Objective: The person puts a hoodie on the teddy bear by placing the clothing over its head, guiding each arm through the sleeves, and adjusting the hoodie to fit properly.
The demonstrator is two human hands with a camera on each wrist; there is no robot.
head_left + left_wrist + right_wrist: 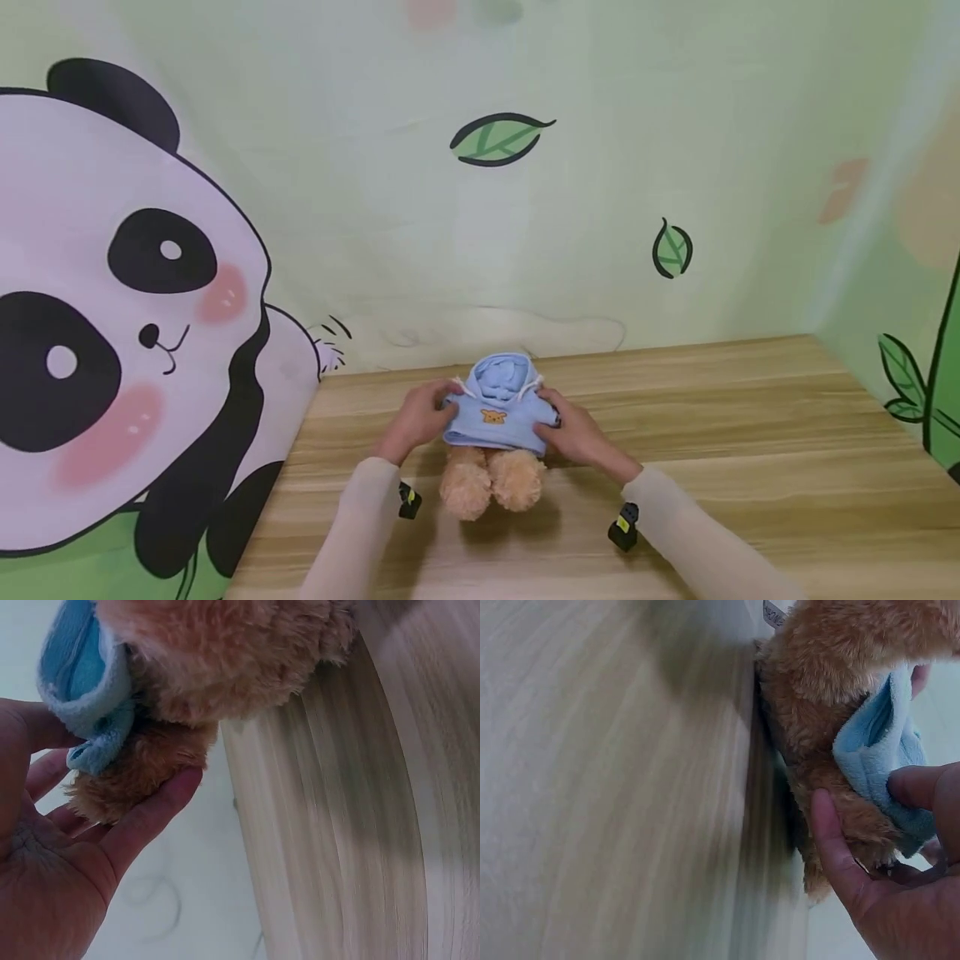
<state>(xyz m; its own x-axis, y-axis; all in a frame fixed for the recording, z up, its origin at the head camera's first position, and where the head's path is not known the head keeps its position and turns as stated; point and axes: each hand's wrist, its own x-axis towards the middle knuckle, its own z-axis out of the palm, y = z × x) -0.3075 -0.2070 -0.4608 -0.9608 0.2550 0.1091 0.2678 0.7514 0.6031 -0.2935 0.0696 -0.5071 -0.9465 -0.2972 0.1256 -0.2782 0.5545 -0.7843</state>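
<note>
Left hand (pixel 425 412) and right hand (pixel 577 431), fingers curled, grip opposite sides of a blue-hoodied, tan, fluffy plush toy (pixel 495 435); long axis points away from us, between them.

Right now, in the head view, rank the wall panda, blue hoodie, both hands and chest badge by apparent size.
Largest to smallest:
Wall panda
Blue hoodie
Left hand and right hand, too alike to rank
Chest badge

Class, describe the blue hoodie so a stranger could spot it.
On the wooden table, both hands grip a furry plush toy. The hoodie covers its upper body; blue cloth, white drawstrings and an animal-face patch distinguish it from the tan legs.
</note>
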